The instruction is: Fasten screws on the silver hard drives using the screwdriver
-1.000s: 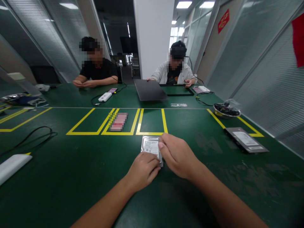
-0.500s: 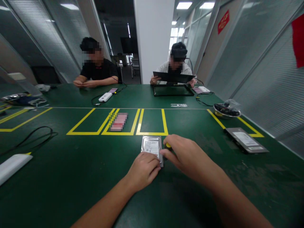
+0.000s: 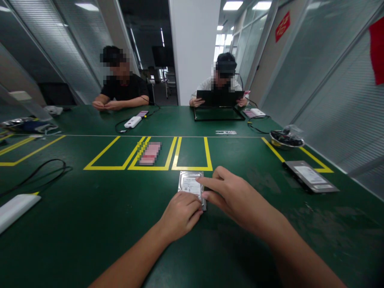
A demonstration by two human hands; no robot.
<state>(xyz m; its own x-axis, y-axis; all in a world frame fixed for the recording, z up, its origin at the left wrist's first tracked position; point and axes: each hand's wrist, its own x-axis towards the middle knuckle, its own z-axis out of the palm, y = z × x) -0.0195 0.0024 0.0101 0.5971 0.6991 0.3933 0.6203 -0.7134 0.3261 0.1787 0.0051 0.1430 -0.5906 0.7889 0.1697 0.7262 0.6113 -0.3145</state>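
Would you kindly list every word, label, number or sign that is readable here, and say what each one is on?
No text here reads clearly.
Hard drive under both hands: white label, print too small.
Flat dark device on the right: white labels, too blurred.
Red sign on the far wall: pale marks, illegible.
Small white strip on the green table: unreadable.
Pink item in the yellow box: pixelated.
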